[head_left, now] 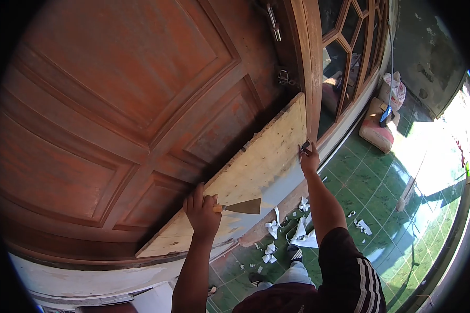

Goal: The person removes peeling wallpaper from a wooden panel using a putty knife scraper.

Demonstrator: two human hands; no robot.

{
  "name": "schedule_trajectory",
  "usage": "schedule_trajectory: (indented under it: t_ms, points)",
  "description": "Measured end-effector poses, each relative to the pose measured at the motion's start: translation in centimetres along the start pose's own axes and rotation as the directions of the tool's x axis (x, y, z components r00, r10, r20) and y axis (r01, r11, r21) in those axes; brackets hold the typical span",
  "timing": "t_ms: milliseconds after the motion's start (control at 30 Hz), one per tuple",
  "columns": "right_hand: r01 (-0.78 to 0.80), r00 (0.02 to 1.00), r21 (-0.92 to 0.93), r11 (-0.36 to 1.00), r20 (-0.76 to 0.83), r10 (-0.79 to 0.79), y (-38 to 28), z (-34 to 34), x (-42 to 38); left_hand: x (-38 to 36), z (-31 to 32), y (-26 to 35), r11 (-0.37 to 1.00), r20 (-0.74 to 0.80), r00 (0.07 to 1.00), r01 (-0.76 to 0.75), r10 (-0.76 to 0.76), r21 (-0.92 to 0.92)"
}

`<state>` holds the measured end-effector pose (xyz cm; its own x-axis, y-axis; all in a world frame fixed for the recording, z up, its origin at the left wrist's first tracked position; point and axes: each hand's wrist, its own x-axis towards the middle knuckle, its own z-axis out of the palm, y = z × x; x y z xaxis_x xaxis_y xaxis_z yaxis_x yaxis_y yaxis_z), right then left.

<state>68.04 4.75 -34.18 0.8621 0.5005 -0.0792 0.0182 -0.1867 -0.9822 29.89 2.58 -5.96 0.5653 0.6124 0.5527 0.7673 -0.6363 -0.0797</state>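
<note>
My left hand [202,211] is closed around the wooden handle of a putty knife [244,206], whose broad metal blade points right across a wooden board [261,161]. Some of those fingers lie over the board's upper edge. The board leans at a slant against a brown panelled door [136,115]; its lower part is covered in grey, with a jagged border against the bare wood. At the board's right end, my right hand [309,158] pinches something small and dark that I cannot make out.
Torn white scraps [304,232] litter the green tiled floor [350,172] by my feet. A window frame [344,47] stands right of the door, which carries a padlock [282,77]. Filled sacks [377,125] and a long-handled tool with a blue head [385,116] stand farther right.
</note>
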Motion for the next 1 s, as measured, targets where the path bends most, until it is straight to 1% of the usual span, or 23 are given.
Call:
schedule_trajectory:
  t_ms: [67, 100, 133, 200, 300, 400, 500, 600, 700, 800, 900, 1000]
  points:
    - [0.125, 0.992, -0.210, 0.970, 0.036, -0.121, 0.0, -0.5, 0.8, 0.1, -0.1, 0.0, 1.000, -0.003, 1.000, 0.002, -0.002, -0.009]
    - [0.201, 0.979, -0.223, 0.954, 0.027, -0.201, -0.1, -0.7, 0.8, 0.1, -0.1, 0.0, 1.000, -0.008, 1.000, 0.004, -0.004, -0.014]
    - [0.150, 0.988, -0.120, 0.981, 0.065, -0.143, 0.2, -0.6, 1.3, 0.1, -0.1, -0.1, 1.000, -0.012, 1.000, 0.000, -0.001, -0.016]
    - [0.201, 0.978, -0.254, 0.946, 0.101, -0.180, 0.3, -1.0, 2.0, 0.0, 0.2, -0.3, 1.000, -0.021, 1.000, -0.008, 0.007, -0.026]
    - [0.261, 0.965, -0.244, 0.934, 0.087, -0.247, 0.0, -1.4, 2.1, 0.1, 0.2, -0.3, 0.999, -0.031, 0.999, -0.009, 0.008, -0.038]
    - [0.287, 0.957, -0.265, 0.921, 0.120, -0.264, 0.3, -1.5, 2.6, 0.0, 0.0, -0.4, 0.999, -0.024, 1.000, -0.007, 0.006, -0.046]
    - [0.294, 0.954, -0.212, 0.932, 0.130, -0.271, 0.5, -1.6, 3.0, 0.0, 0.1, -0.3, 0.999, -0.032, 0.999, 0.003, -0.004, -0.037]
    - [0.309, 0.948, -0.237, 0.921, 0.152, -0.279, 0.2, -2.0, 3.0, 0.1, 0.0, -0.3, 1.000, -0.032, 0.999, -0.002, 0.001, -0.028]
    - [0.273, 0.959, -0.237, 0.932, 0.147, -0.244, 0.1, -2.0, 3.3, 0.1, 0.1, -0.4, 0.999, -0.038, 0.999, 0.006, -0.008, -0.039]
    - [0.328, 0.942, -0.310, 0.892, 0.177, -0.285, -0.1, -2.3, 3.7, 0.2, 0.0, -0.3, 0.999, -0.036, 0.999, 0.011, -0.012, -0.037]
    - [0.349, 0.935, -0.300, 0.888, 0.181, -0.306, 0.6, -1.9, 4.0, 0.3, -0.1, -0.2, 0.999, -0.025, 0.999, 0.020, -0.021, -0.037]
    - [0.348, 0.936, -0.351, 0.869, 0.181, -0.302, 1.0, -1.6, 3.9, 0.2, -0.2, -0.1, 0.999, -0.015, 0.999, 0.029, -0.030, -0.041]
